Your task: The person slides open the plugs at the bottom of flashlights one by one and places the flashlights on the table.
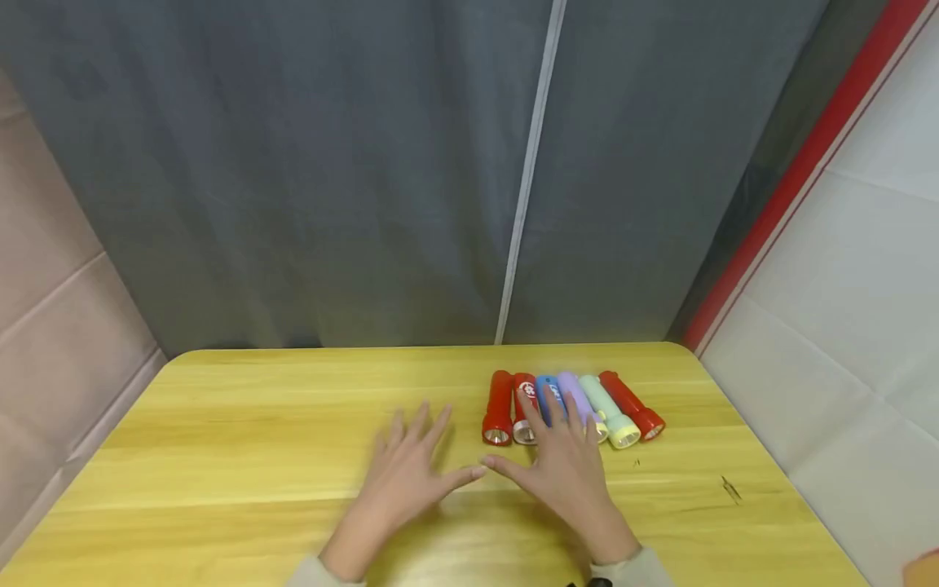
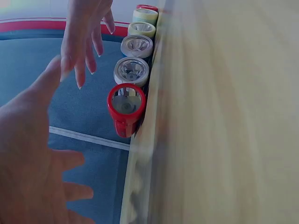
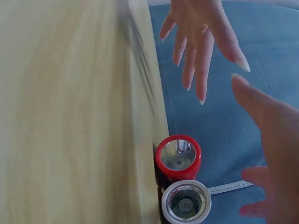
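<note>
My left hand (image 1: 406, 475) hovers over the table with its fingers spread, holding nothing. Its thumb tip comes close to that of my right hand (image 1: 568, 477), which is likewise spread and holds nothing. Behind the right fingers lies a row of flashlights, lenses toward me: a plain red flashlight (image 1: 500, 401) on the left, a red flashlight with a white emblem (image 1: 525, 386), a blue flashlight (image 1: 544, 382), a purple flashlight (image 1: 578, 396), a mint green flashlight with a yellow head (image 1: 605, 403) and a tilted red flashlight (image 1: 628, 400). The right fingers partly cover the middle ones.
The wooden table (image 1: 220, 465) has rounded far corners and a few dark marks (image 1: 730, 490) at the right. A grey curtain (image 1: 330, 179) with a pale strip (image 1: 530, 171) hangs behind it. Light panels stand on both sides, the right one (image 1: 844, 285) edged in red.
</note>
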`<state>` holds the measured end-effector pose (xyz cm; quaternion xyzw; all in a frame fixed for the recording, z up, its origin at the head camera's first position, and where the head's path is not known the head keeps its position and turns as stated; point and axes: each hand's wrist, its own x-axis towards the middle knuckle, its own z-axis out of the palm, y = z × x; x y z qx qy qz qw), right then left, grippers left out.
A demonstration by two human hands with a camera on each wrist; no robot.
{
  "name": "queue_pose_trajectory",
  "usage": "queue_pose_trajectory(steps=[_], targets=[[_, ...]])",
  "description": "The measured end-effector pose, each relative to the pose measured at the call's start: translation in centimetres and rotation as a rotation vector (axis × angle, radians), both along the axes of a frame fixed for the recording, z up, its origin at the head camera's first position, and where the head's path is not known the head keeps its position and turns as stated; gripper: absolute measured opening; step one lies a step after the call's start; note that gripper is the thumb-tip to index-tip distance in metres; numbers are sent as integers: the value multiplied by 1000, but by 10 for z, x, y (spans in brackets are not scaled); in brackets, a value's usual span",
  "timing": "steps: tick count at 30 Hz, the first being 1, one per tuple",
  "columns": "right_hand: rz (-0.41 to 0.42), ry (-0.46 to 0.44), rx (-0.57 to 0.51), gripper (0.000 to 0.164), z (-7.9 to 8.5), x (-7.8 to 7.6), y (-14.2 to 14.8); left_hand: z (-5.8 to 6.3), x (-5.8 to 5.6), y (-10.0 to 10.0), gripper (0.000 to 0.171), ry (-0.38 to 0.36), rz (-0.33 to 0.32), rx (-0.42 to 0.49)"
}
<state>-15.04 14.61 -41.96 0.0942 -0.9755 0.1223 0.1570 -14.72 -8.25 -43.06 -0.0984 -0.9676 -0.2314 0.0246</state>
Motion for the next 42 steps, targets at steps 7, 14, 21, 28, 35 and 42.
queue_pose_trajectory(steps=[7,14,21,28,35,42], targets=[[-27,-6,-47,102,4,-4,-6,4,-20,8,82,-36,44,185],[-83,29,-97,86,5,-7,-18,5,-49,12,65,-94,33,332],[-100,67,-170,67,7,-11,-31,6,-79,22,58,-190,12,440],[-119,18,-238,62,7,-14,-43,7,-103,34,53,-229,-21,494],[-139,0,-218,53,1,-18,-54,5,-118,45,43,-330,23,546],[-139,20,-188,48,-6,-19,-59,4,-124,57,40,-356,-2,529]])
